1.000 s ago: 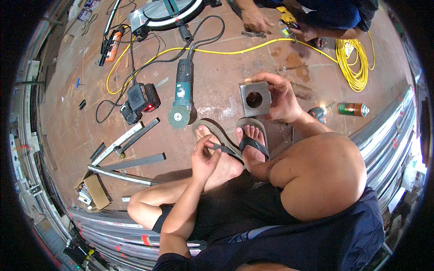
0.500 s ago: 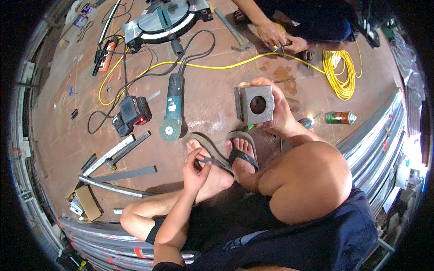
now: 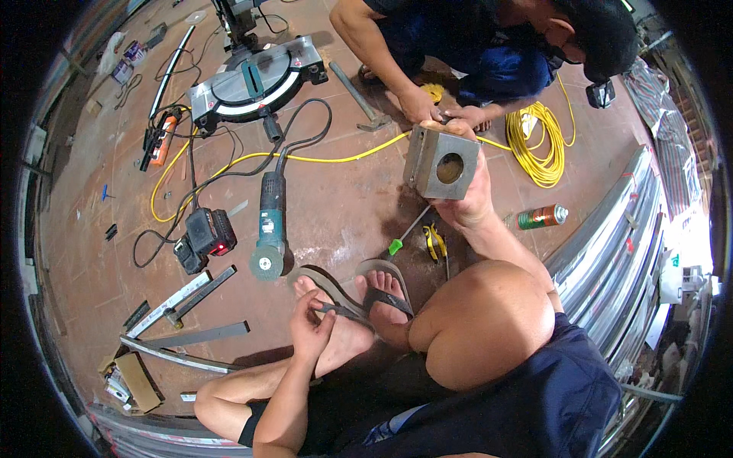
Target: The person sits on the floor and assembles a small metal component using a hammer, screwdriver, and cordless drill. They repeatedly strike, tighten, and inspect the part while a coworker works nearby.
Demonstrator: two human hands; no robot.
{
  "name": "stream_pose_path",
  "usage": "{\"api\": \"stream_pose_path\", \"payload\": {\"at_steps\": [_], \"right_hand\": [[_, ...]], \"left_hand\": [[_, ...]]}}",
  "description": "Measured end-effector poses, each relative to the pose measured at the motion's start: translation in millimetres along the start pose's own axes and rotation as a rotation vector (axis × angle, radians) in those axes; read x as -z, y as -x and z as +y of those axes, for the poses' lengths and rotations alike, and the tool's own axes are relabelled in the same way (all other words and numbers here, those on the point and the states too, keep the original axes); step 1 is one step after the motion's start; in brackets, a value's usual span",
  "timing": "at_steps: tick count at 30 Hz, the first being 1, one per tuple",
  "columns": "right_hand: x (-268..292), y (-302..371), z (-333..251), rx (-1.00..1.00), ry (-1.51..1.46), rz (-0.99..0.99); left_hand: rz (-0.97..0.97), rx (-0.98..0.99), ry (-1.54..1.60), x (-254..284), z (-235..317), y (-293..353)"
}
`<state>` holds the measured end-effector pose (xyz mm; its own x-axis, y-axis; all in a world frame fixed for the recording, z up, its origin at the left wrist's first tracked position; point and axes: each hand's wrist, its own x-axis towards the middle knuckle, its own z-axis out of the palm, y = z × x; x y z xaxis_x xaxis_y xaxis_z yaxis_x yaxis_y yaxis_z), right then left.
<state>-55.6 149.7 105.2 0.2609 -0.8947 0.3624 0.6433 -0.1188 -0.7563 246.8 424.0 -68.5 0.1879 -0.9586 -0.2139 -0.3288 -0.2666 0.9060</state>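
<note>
In my raised right hand (image 3: 475, 200) is a square grey metal box (image 3: 427, 169) with a round hole in the face toward me; my fingers wrap its far side and edge. My left hand (image 3: 309, 330), low over my left foot, pinches a small dark flat strip (image 3: 331, 308) between thumb and fingers. Below the box, on the floor, lie a screwdriver with a green handle (image 3: 395, 246) and yellow-and-black pliers (image 3: 435, 243). An angle grinder (image 3: 272, 210) rests left of them, its disc toward me.
A co-worker's hand (image 3: 420, 104) is just beyond the box. A mitre saw (image 3: 252, 80), hammer (image 3: 355, 95), coiled yellow cable (image 3: 534, 156), spray can (image 3: 540, 217), battery-powered tool (image 3: 208, 235) and metal strips (image 3: 198, 333) lie about. Long wrapped profiles (image 3: 611, 237) line the right.
The view has shifted, showing more of the co-worker and the saw. The box has turned slightly and now overlaps the co-worker's hands in view; the pliers have come into sight. Both my grips stay the same.
</note>
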Motion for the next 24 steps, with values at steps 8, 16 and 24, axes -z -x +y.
{"api": "stream_pose_path", "payload": {"at_steps": [8, 16, 24], "right_hand": [[-11, 10, 1, -0.072, 0.216, 0.083], [-15, 16, 10, -0.149, 0.075, 0.074], [-8, 24, 22, -0.225, 0.005, 0.046]], "left_hand": [[0.022, -0.043, -0.021, 0, -2, 1], [0.016, -0.006, 0.034, -2, -9, 1], [0.019, -0.057, 0.013, 0, -8, 0]]}}
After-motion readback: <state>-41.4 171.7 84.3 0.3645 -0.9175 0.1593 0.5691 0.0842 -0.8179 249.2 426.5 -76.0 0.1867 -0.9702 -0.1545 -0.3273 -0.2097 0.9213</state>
